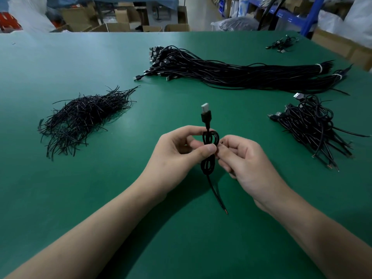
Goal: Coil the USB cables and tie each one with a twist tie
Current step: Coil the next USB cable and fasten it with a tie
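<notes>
My left hand (pixel 177 150) pinches the glossy black coiled cable (pixel 209 152) at its waist, figure-eight loops bulging, while my right hand (pixel 247 158) fingertips nip its right side above the matte green table (pixel 100 198).

The camera sits on my head, wide-angled, looking forward and down across the green table (pixel 100 188). My left hand (pixel 177 152) and right hand (pixel 247 158) meet close below it at mid-view. Cardboard boxes (pixel 118 27) and shelving (pixel 310 15) line the far top.
</notes>
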`<act>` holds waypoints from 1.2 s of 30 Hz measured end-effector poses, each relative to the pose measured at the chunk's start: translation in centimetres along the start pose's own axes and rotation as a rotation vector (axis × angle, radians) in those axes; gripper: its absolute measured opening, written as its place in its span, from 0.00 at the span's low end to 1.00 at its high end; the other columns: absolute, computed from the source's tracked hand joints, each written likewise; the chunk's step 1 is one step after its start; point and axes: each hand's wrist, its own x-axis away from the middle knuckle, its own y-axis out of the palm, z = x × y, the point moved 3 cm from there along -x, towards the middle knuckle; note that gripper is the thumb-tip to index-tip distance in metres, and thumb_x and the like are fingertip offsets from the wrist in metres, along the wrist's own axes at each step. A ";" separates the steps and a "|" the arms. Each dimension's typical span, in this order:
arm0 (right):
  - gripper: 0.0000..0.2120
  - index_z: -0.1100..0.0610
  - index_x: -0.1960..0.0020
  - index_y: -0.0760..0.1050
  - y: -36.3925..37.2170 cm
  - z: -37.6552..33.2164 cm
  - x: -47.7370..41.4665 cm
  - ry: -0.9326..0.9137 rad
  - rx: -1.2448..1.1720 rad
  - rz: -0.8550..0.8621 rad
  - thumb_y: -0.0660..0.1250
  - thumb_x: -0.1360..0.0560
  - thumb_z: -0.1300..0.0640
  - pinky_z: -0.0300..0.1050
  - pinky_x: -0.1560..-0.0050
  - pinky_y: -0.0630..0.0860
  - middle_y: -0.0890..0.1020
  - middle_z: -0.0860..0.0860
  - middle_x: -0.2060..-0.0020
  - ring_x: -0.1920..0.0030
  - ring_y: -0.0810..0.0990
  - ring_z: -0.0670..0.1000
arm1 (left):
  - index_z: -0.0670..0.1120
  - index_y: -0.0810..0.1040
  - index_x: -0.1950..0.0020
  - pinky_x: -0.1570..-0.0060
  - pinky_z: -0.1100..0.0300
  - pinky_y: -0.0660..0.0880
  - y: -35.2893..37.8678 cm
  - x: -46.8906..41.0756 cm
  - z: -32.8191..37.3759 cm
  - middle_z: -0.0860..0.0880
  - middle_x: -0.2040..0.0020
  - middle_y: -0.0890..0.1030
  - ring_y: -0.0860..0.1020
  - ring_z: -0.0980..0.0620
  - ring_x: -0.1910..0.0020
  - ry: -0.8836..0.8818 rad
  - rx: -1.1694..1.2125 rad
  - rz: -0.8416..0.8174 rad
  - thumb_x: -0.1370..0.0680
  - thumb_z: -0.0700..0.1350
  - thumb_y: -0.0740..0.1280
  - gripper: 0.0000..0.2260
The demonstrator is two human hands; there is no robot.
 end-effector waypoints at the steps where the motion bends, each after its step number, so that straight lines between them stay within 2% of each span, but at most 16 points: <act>1: 0.13 0.61 0.59 0.72 0.1 -0.1 0.0 -0.052 0.039 0.017 0.62 0.17 0.58 0.42 0.70 0.61 0.68 0.47 0.73 0.71 0.64 0.47 | 0.46 0.82 0.40 0.55 0.63 0.77 0.0 0.0 -0.1 0.53 0.65 0.79 0.80 0.56 0.64 -0.037 0.045 0.006 0.29 0.45 0.75 0.18; 4: 0.12 0.54 0.61 0.72 0.2 -0.9 0.3 -0.218 0.203 0.085 0.64 0.19 0.54 0.52 0.67 0.64 0.69 0.47 0.72 0.69 0.66 0.53 | 0.46 0.79 0.37 0.58 0.62 0.78 0.0 0.0 -0.4 0.51 0.66 0.79 0.79 0.54 0.63 -0.129 0.195 -0.009 0.30 0.47 0.74 0.21; 6: 0.12 0.53 0.60 0.73 0.2 -1.4 0.5 -0.310 0.333 0.144 0.65 0.19 0.54 0.50 0.69 0.66 0.72 0.49 0.72 0.70 0.68 0.52 | 0.46 0.77 0.36 0.61 0.63 0.77 -0.1 0.1 -0.4 0.49 0.65 0.80 0.80 0.53 0.64 -0.158 0.249 0.016 0.31 0.47 0.75 0.24; 8: 0.11 0.54 0.60 0.74 0.0 -1.6 0.5 -0.316 0.375 0.169 0.65 0.19 0.54 0.50 0.69 0.66 0.72 0.51 0.72 0.70 0.69 0.53 | 0.46 0.74 0.35 0.60 0.63 0.77 -0.1 0.1 -0.5 0.49 0.62 0.82 0.82 0.54 0.63 -0.137 0.229 0.066 0.31 0.49 0.76 0.27; 10: 0.12 0.57 0.60 0.73 -0.4 -1.1 0.1 -0.221 0.253 0.143 0.65 0.18 0.55 0.50 0.70 0.64 0.71 0.50 0.73 0.71 0.66 0.53 | 0.46 0.72 0.35 0.57 0.62 0.77 -0.1 0.1 -0.5 0.49 0.58 0.84 0.83 0.53 0.61 -0.045 0.163 0.078 0.26 0.45 0.74 0.22; 12: 0.13 0.57 0.61 0.74 -0.8 -0.6 -0.3 -0.057 -0.006 0.098 0.64 0.18 0.57 0.41 0.73 0.62 0.69 0.49 0.73 0.73 0.64 0.46 | 0.48 0.73 0.36 0.51 0.61 0.78 -0.2 0.2 -0.1 0.47 0.50 0.85 0.84 0.52 0.57 0.102 0.045 0.023 0.21 0.36 0.69 0.16; 14: 0.14 0.52 0.63 0.76 -0.8 -0.3 -0.3 0.102 -0.258 0.041 0.65 0.19 0.57 0.35 0.75 0.59 0.68 0.49 0.74 0.75 0.61 0.44 | 0.52 0.76 0.35 0.47 0.59 0.78 -0.3 0.4 0.3 0.49 0.45 0.83 0.84 0.51 0.53 0.277 -0.235 -0.048 0.21 0.32 0.68 0.20; 17: 0.11 0.51 0.65 0.75 -0.6 -0.2 -0.2 0.189 -0.418 -0.042 0.67 0.23 0.54 0.37 0.76 0.55 0.67 0.48 0.75 0.76 0.57 0.45 | 0.52 0.82 0.36 0.51 0.60 0.77 -0.2 0.5 0.8 0.52 0.47 0.79 0.80 0.53 0.52 0.504 -0.681 -0.042 0.25 0.39 0.75 0.18; 20: 0.14 0.53 0.65 0.75 -0.1 -0.1 -0.1 0.182 -0.363 -0.066 0.65 0.21 0.56 0.36 0.76 0.56 0.68 0.50 0.74 0.77 0.60 0.44 | 0.51 0.86 0.43 0.52 0.56 0.76 -0.9 0.2 1.3 0.51 0.51 0.78 0.78 0.51 0.51 0.583 -0.778 0.069 0.25 0.49 0.76 0.11; 24: 0.12 0.59 0.59 0.74 0.0 -0.9 0.1 0.002 -0.131 -0.022 0.63 0.17 0.59 0.33 0.72 0.61 0.69 0.51 0.72 0.73 0.64 0.44 | 0.46 0.85 0.51 0.44 0.56 0.76 -0.7 0.2 1.3 0.54 0.49 0.83 0.81 0.53 0.47 0.499 -0.612 0.029 0.24 0.49 0.74 0.07; 26: 0.11 0.60 0.57 0.75 -0.1 -1.3 0.3 -0.121 0.031 -0.010 0.63 0.17 0.58 0.43 0.69 0.64 0.70 0.50 0.72 0.71 0.66 0.50 | 0.46 0.83 0.54 0.46 0.52 0.78 -0.5 0.2 1.0 0.55 0.55 0.85 0.83 0.54 0.52 0.350 -0.463 -0.004 0.22 0.49 0.72 0.07; 28: 0.11 0.56 0.57 0.76 -0.3 -1.8 0.6 -0.243 0.210 0.012 0.64 0.17 0.55 0.53 0.67 0.67 0.72 0.49 0.71 0.69 0.69 0.55 | 0.43 0.80 0.58 0.53 0.47 0.78 -0.3 0.2 0.7 0.52 0.61 0.83 0.81 0.48 0.59 0.240 -0.310 -0.042 0.21 0.51 0.69 0.12; 29: 0.10 0.54 0.58 0.77 -0.5 -2.1 0.7 -0.308 0.287 0.026 0.65 0.18 0.54 0.49 0.68 0.67 0.72 0.49 0.71 0.69 0.69 0.53 | 0.42 0.78 0.59 0.57 0.49 0.76 -0.3 0.2 0.6 0.51 0.64 0.82 0.79 0.46 0.62 0.205 -0.240 -0.053 0.21 0.52 0.68 0.14; 31: 0.10 0.54 0.58 0.77 -0.6 -2.8 0.8 -0.425 0.420 0.056 0.66 0.18 0.54 0.37 0.70 0.62 0.72 0.48 0.72 0.71 0.67 0.45 | 0.44 0.78 0.60 0.61 0.60 0.73 -0.3 0.2 0.6 0.53 0.66 0.79 0.76 0.53 0.66 0.151 -0.152 -0.081 0.20 0.51 0.68 0.13; 33: 0.09 0.57 0.58 0.78 -0.5 -3.2 1.0 -0.506 0.534 0.078 0.67 0.19 0.57 0.31 0.67 0.61 0.72 0.46 0.71 0.70 0.68 0.44 | 0.44 0.79 0.54 0.61 0.65 0.74 -0.2 0.3 0.5 0.52 0.65 0.81 0.78 0.54 0.66 0.080 -0.058 -0.123 0.20 0.50 0.67 0.10; 36: 0.10 0.57 0.58 0.78 -0.5 -3.0 0.9 -0.508 0.575 0.088 0.67 0.19 0.57 0.31 0.67 0.61 0.71 0.43 0.72 0.71 0.68 0.43 | 0.45 0.74 0.39 0.60 0.60 0.78 -0.2 0.4 0.0 0.46 0.64 0.84 0.83 0.47 0.66 -0.018 0.093 -0.110 0.22 0.52 0.69 0.16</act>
